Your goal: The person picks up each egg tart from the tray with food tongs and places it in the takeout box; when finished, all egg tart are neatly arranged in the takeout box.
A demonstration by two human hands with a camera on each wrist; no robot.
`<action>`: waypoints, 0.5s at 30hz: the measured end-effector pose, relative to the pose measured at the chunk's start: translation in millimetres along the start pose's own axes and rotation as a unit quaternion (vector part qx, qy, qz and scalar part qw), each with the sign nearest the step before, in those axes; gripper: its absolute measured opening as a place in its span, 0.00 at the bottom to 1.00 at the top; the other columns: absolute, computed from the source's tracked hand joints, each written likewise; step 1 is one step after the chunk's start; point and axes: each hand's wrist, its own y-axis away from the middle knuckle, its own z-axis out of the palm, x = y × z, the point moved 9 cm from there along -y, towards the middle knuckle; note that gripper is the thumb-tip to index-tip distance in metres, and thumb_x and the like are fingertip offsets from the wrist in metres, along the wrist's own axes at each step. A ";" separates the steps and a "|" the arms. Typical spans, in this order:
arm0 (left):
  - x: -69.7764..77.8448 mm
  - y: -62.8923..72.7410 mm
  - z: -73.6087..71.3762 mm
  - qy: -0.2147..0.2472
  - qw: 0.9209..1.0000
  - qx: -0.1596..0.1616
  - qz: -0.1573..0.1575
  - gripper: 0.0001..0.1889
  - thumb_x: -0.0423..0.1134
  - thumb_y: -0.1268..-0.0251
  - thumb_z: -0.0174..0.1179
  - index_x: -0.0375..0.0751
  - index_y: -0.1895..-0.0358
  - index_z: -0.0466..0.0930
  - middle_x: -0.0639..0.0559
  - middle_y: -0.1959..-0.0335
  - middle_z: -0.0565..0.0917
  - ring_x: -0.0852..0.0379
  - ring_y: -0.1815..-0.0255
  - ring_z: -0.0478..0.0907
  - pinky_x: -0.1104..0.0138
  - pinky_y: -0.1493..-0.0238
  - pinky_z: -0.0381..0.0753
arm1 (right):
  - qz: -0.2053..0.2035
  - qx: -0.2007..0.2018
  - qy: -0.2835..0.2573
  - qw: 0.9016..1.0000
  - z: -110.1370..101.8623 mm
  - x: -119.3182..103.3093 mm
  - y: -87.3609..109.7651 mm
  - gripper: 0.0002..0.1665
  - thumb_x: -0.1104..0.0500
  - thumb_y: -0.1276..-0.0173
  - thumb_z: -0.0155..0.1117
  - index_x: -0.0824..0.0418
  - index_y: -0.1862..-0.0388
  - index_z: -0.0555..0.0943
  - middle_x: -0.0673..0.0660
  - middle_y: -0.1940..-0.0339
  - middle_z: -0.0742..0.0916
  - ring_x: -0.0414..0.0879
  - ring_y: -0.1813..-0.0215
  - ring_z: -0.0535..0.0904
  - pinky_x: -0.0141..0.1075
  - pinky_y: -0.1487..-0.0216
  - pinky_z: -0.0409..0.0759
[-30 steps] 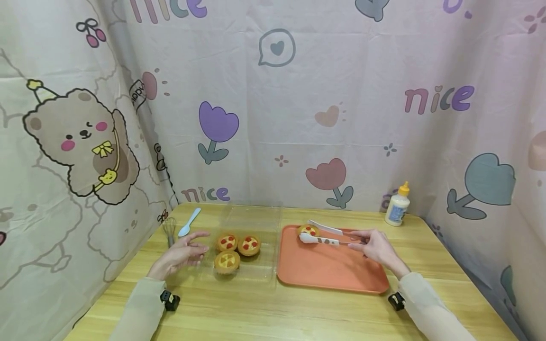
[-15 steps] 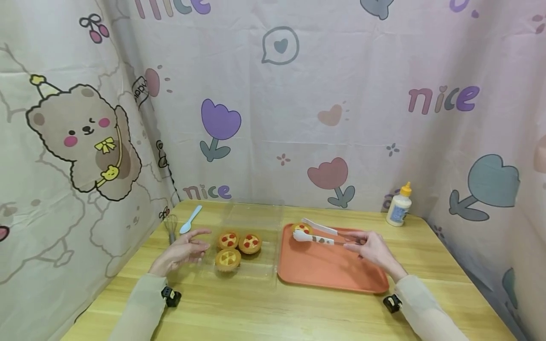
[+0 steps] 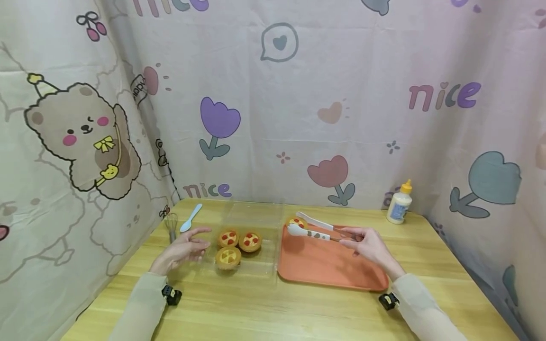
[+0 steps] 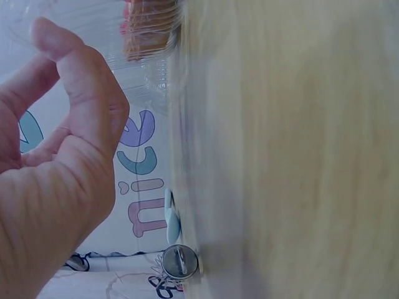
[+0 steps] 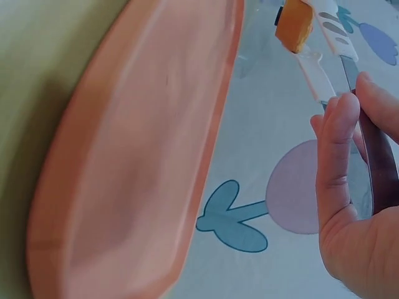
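My right hand [image 3: 371, 247] grips white-tipped metal tongs [image 3: 316, 234]. A small tart [image 3: 296, 220] with red pieces on top is clamped between their tips, over the tray's back left corner; in the right wrist view this tart [image 5: 295, 26] hangs well above the tray. My left hand [image 3: 182, 248], fingers loosely bent, is at the left side of a clear plastic box [image 3: 265, 270] with its lid folded back. Inside the box stand three tarts: a back left tart [image 3: 228, 238] and a right tart [image 3: 250, 241] with red pieces, and a front tart [image 3: 228, 258] with yellow wedges.
An orange tray [image 3: 332, 267] lies just right of the box. A whisk [image 3: 171, 225] and a pale blue spoon [image 3: 190, 218] lie behind my left hand. A white bottle [image 3: 399, 203] with a yellow cap stands at the back right. A printed curtain [image 3: 281, 94] hangs behind the table.
My right hand has moved left and slightly up with the tongs and the clamped tart, from over the tray toward the box. My left hand stays beside the box.
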 end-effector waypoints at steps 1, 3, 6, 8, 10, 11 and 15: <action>0.0 -0.2 -0.5 -0.001 1.000 0.000 0.002 0.39 0.35 0.32 0.61 0.38 0.24 0.50 0.49 0.64 0.81 0.60 0.70 0.78 0.67 0.68 0.84 | -0.003 -0.001 -0.003 1.000 1.2 -1.7 -0.2 0.31 0.48 0.41 0.75 0.53 0.39 0.81 0.61 0.51 0.88 0.55 0.72 0.83 0.49 0.69 0.85; 0.1 -0.8 -1.1 0.000 1.000 0.001 0.004 0.38 0.35 0.32 0.61 0.38 0.24 0.50 0.49 0.64 0.81 0.61 0.70 0.78 0.68 0.68 0.83 | -0.007 -0.003 -0.007 1.000 3.6 -5.0 -0.3 0.31 0.47 0.41 0.74 0.52 0.39 0.81 0.62 0.49 0.87 0.56 0.72 0.83 0.49 0.68 0.85; -0.6 -1.4 -0.4 0.002 1.000 -0.004 0.003 0.39 0.35 0.32 0.61 0.37 0.24 0.49 0.50 0.65 0.81 0.61 0.71 0.78 0.68 0.68 0.83 | -0.007 -0.002 -0.013 1.000 6.6 -9.4 0.5 0.31 0.47 0.41 0.74 0.52 0.39 0.81 0.62 0.48 0.87 0.60 0.72 0.83 0.50 0.67 0.85; -1.5 -2.2 0.6 0.004 1.000 -0.007 0.001 0.40 0.35 0.32 0.61 0.37 0.23 0.48 0.51 0.66 0.80 0.61 0.71 0.78 0.68 0.68 0.82 | -0.001 0.001 -0.016 1.000 8.1 -11.5 2.1 0.32 0.46 0.42 0.75 0.53 0.39 0.81 0.63 0.51 0.88 0.60 0.72 0.83 0.50 0.67 0.85; -1.8 -2.8 1.5 0.004 1.000 -0.009 0.001 0.40 0.35 0.32 0.61 0.37 0.23 0.47 0.52 0.67 0.80 0.61 0.71 0.77 0.68 0.69 0.82 | 0.000 0.002 -0.020 1.000 10.3 -14.8 3.4 0.32 0.46 0.42 0.75 0.54 0.40 0.82 0.64 0.53 0.88 0.59 0.73 0.83 0.50 0.67 0.85; -1.6 -3.0 1.6 0.004 1.000 -0.008 0.001 0.40 0.35 0.32 0.61 0.37 0.23 0.47 0.52 0.67 0.80 0.61 0.71 0.77 0.68 0.69 0.82 | -0.001 -0.001 -0.023 1.000 11.8 -16.8 3.7 0.32 0.46 0.43 0.75 0.54 0.40 0.82 0.64 0.53 0.88 0.58 0.74 0.82 0.51 0.68 0.85; -0.8 -2.9 2.1 0.000 1.000 -0.012 0.005 0.39 0.35 0.31 0.60 0.37 0.24 0.48 0.52 0.67 0.80 0.61 0.71 0.77 0.68 0.69 0.82 | -0.017 -0.010 -0.028 0.999 19.2 -24.8 5.1 0.30 0.48 0.42 0.75 0.54 0.41 0.83 0.62 0.48 0.87 0.54 0.76 0.82 0.50 0.70 0.84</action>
